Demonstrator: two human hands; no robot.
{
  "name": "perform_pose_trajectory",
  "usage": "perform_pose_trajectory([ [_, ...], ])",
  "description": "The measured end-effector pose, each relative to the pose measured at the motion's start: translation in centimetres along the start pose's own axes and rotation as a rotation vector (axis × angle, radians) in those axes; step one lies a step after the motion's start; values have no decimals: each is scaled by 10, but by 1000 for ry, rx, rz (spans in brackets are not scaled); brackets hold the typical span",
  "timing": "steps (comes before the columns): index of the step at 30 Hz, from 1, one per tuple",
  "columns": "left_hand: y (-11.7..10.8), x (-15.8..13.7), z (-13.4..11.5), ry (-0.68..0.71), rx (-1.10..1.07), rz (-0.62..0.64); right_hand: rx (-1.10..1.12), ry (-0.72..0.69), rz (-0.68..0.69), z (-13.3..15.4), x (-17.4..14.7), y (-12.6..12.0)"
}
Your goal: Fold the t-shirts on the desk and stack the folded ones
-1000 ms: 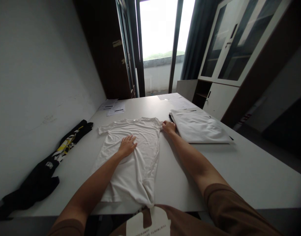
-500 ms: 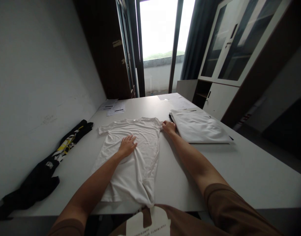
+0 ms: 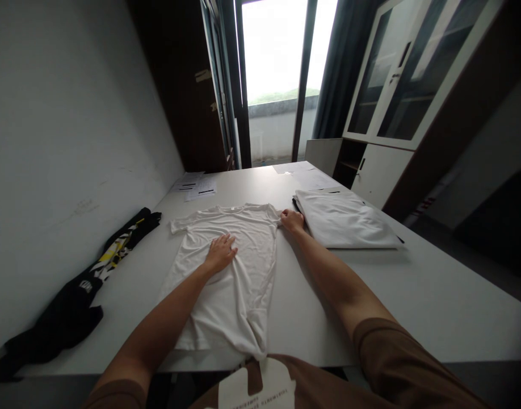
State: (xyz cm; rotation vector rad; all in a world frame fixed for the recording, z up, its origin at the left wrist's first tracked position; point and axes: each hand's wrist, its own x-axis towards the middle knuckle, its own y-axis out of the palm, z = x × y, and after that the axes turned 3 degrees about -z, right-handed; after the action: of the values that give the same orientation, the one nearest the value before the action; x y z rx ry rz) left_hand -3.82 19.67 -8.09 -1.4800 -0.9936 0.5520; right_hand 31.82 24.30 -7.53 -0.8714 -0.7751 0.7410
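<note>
The white T-shirt [image 3: 252, 261] lies spread out at the centre of the frame, its collar toward the top and its hem at the lower centre, near the counter's front edge. Creases run down its body, and the hem's right corner is bunched.

The left hand [image 3: 221, 253] rests palm down on the shirt's middle, its grip spread flat with the fingers slightly apart. The right hand [image 3: 293, 220], right of centre, has its grip curled closed, pinching the end of the shirt's right-side sleeve [image 3: 274, 213].

Just beside that hand, a folded white cloth [image 3: 345, 221] lies at centre right, with dark edges showing beneath it; I cannot tell whether the 2 touch. A black garment [image 3: 68, 309] with a yellow and white pattern lies along the counter [image 3: 349, 318] at lower left. Printed papers [image 3: 201, 190] lie above the shirt, left of centre.
</note>
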Motion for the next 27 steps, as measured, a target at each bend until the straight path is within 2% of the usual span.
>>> perform_pose_trajectory([
  [27,3,0,2,10,16,-14,5,-7,1,-1,1,1],
])
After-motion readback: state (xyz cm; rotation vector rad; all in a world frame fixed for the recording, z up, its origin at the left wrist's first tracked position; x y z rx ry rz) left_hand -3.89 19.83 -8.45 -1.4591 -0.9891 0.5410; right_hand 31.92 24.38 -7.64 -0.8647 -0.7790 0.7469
